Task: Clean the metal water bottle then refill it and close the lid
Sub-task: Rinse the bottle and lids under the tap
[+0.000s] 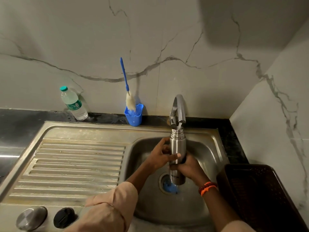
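- Stainless steel sink [93, 131]: basin in use.
- Curved chrome tap [179, 108]: water runs into the bottle's open mouth.
- Cylindrical brushed-metal water bottle [177, 144]: upright over the basin; step judged rinsing or filling.
- Left hand [160, 154] and right hand [189, 166]: both wrapped round the bottle body.
- Round metal cap [31, 218] and black inner lid [64, 217]: on the near rim, needed next for closing.

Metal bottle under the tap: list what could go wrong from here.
1. The bottle is held by both hands, left hand and right hand, over the sink; wet steel might slip.
2. Water from the tap could overflow the narrow mouth and splash.
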